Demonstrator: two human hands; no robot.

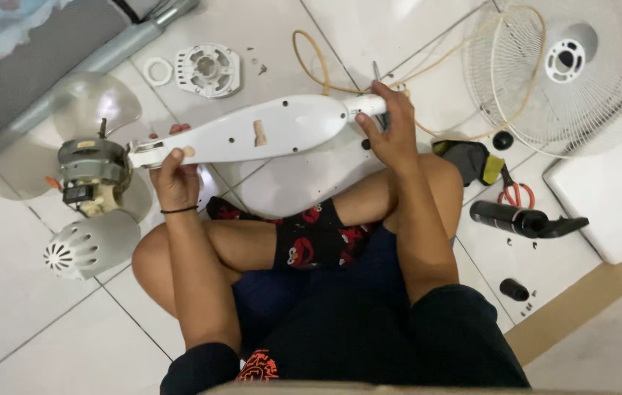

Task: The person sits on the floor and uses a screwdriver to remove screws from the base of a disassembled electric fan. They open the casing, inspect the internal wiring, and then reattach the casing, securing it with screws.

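I sit cross-legged on a white tiled floor with a long white fan stand body [267, 130] held level above my knees. My left hand [173, 172] grips its left end, where the grey fan motor [93, 174] is attached. My right hand [390, 126] is closed around the narrow right end of the body, where a thin metal tool [376, 71] sticks up beside my fingers. A beige power cord [309, 55] loops out from that right end across the floor.
A clear fan blade [99, 102] and a white motor cover [88, 245] lie at left. A white round plate [207, 69] and ring [157, 71] sit at the back. The wire fan guard [545, 73], red-handled scissors [517, 194], a black tool [523, 219] and a white base [611, 197] are at right.
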